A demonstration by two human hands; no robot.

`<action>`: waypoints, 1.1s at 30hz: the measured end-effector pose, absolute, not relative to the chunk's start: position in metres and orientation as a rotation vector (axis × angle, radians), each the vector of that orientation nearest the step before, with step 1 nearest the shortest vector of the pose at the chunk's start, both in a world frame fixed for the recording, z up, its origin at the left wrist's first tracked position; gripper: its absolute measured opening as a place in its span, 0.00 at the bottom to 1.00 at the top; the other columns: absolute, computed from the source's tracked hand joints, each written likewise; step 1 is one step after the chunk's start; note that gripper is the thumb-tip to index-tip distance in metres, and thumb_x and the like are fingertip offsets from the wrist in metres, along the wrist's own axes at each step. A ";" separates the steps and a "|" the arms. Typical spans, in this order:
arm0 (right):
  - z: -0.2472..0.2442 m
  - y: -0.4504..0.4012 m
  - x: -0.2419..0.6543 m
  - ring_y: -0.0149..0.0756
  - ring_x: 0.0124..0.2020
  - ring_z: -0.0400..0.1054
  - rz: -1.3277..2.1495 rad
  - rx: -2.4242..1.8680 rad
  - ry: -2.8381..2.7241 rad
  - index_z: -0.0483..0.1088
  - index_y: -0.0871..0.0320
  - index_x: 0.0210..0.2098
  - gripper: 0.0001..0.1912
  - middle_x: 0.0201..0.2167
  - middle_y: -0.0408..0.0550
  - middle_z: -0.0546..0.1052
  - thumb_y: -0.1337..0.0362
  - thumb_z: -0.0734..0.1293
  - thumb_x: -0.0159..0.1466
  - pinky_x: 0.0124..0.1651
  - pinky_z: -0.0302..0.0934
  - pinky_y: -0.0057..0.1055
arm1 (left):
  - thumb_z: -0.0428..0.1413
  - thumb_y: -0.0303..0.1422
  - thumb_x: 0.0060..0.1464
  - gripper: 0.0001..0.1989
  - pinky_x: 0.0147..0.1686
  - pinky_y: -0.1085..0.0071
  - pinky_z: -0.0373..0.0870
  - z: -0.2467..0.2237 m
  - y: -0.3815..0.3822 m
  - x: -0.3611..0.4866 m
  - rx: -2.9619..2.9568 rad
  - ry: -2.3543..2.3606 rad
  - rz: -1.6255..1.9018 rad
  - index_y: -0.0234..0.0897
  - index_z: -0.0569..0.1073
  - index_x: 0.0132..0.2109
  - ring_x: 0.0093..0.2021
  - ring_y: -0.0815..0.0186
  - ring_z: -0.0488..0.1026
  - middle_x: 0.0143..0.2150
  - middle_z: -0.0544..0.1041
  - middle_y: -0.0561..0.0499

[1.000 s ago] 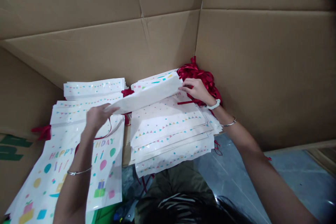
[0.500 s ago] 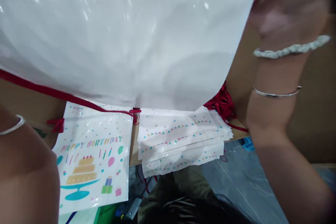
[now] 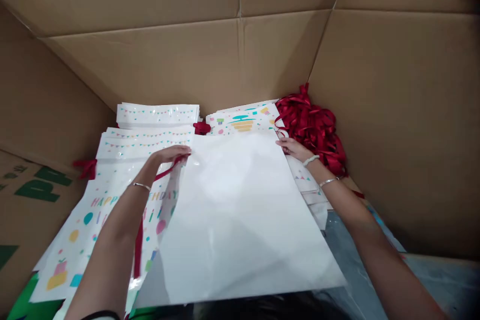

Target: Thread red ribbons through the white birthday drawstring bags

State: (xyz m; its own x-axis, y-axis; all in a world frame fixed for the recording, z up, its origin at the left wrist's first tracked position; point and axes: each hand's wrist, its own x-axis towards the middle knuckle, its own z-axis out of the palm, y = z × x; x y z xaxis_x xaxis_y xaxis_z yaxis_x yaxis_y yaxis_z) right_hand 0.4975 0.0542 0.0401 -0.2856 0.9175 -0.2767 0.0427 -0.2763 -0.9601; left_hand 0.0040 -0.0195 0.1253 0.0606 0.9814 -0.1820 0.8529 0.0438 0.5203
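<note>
Inside a carton [image 3: 180, 60], white bag [image 3: 232, 220] runs forward, left hand [image 3: 167, 156], right hand [image 3: 294, 149] pinching it.

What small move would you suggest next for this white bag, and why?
Probably lower the white bag flat onto the right-hand stack of printed bags: your left hand and right hand hold its top corners, and its near end reaches past that stack.

Left stack of white printed gift bags [image 3: 157, 116] and right stack of white printed gift bags [image 3: 243, 119] sit side by side inside a brown corrugated cardboard box [image 3: 397, 110]. Bundle of red ribbon [image 3: 311, 130] lies right of the right stack, against the box wall. Single white plastic gift bag [image 3: 232, 220] lies on the front of the stacks, overhanging toward the camera.
</note>
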 end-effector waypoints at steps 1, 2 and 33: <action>0.034 0.055 0.503 0.23 0.21 0.53 1.650 -1.266 -1.298 0.64 0.57 0.28 0.29 0.19 0.34 0.63 0.51 0.83 0.43 0.23 0.49 0.23 | 0.55 0.57 0.59 0.27 0.29 0.69 0.72 0.113 -0.022 0.000 1.765 1.789 0.293 0.38 0.73 0.27 0.25 0.65 0.70 0.23 0.73 0.50; 0.030 0.058 0.507 0.22 0.21 0.53 1.660 -1.267 -1.324 0.64 0.57 0.29 0.29 0.20 0.34 0.63 0.51 0.83 0.43 0.23 0.48 0.23 | 0.56 0.56 0.57 0.25 0.29 0.68 0.72 0.106 -0.022 -0.006 1.675 1.754 0.256 0.38 0.74 0.27 0.25 0.65 0.70 0.23 0.74 0.49; 0.050 0.063 0.570 0.30 0.30 0.70 1.629 -1.326 -1.386 0.79 0.60 0.37 0.16 0.31 0.49 0.80 0.59 0.81 0.53 0.34 0.65 0.27 | 0.43 0.51 0.71 0.34 0.73 0.42 0.44 0.010 -0.063 0.152 2.320 1.891 0.194 0.51 0.52 0.78 0.79 0.49 0.44 0.80 0.47 0.49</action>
State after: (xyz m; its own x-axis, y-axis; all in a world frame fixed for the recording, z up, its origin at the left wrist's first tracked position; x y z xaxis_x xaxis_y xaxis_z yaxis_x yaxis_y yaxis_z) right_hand 0.5703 0.0635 0.0500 -0.3085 0.9042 -0.2954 0.1464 -0.2617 -0.9540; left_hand 0.1521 -0.0631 0.0104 0.2008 0.9796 0.0102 0.9613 -0.1990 0.1906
